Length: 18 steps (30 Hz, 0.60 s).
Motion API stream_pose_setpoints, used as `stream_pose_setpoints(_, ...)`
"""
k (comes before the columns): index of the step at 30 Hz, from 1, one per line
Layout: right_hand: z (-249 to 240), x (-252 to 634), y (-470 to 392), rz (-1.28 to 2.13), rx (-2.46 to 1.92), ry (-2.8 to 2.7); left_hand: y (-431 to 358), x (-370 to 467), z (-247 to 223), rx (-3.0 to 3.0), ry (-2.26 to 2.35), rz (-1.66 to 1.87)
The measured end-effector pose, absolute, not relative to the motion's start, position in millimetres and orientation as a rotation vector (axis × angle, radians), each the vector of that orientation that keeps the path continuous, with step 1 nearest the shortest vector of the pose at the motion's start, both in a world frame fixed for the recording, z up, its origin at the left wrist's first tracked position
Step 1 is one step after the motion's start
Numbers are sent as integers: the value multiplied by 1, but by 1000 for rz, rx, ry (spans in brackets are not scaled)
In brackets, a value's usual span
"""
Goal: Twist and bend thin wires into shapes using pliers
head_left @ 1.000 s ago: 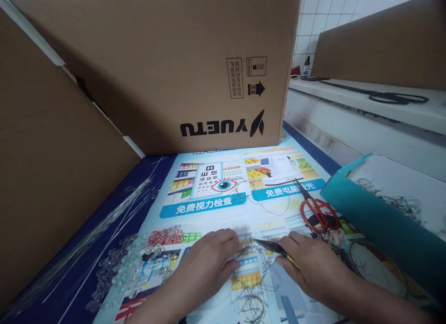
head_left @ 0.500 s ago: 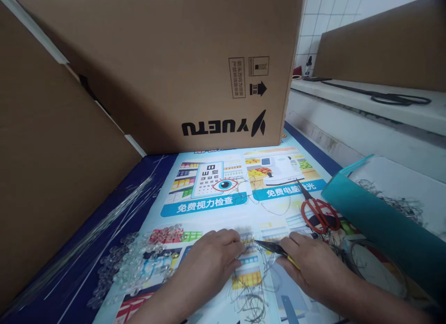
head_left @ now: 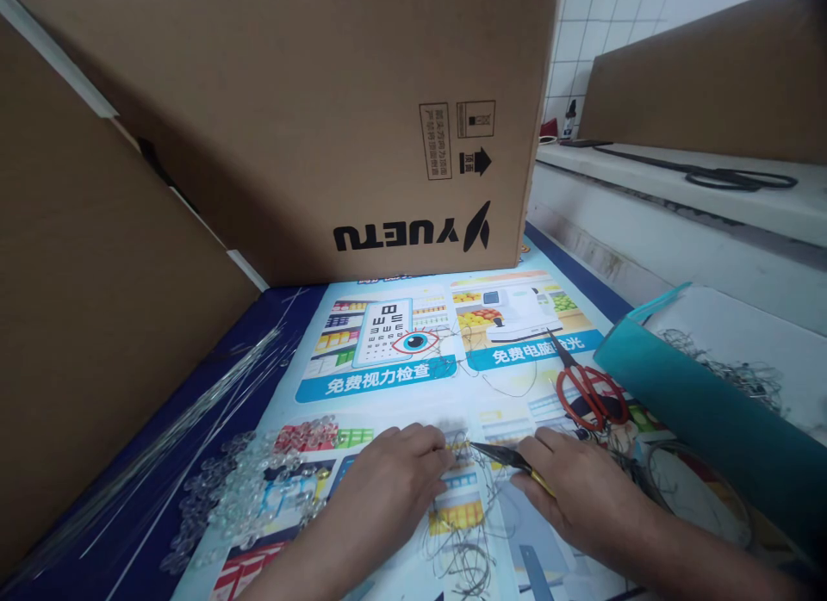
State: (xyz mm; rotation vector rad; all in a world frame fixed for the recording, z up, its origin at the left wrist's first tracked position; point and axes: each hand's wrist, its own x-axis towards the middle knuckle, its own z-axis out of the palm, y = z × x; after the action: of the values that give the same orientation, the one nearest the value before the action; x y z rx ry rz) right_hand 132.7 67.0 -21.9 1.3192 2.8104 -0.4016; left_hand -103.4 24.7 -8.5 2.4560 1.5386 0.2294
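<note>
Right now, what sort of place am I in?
Likely a small handcraft workspace: there are clear beads, loops of thin wire-like strands, and a pointed tool in the right hand.

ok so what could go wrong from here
The pointed tips of the pliers in the right hand sit close to the left hand, so a slip might nip or poke a finger. Thin wires lie tangled between the forearms and could snag or get mixed up. The loose clear beads lie right beside the left forearm, so a careless sweep may scatter them.
</note>
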Motion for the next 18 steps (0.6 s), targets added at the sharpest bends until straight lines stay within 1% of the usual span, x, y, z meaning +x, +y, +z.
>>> stream_pose_setpoints(7, -21, 134, 65, -361, 1323, 2816, 22, -105, -19, 2414, 1502, 318)
stream_pose_setpoints(18, -20, 132, 67, -373, 1324, 2802, 20, -104, -18, 2395, 1539, 297)
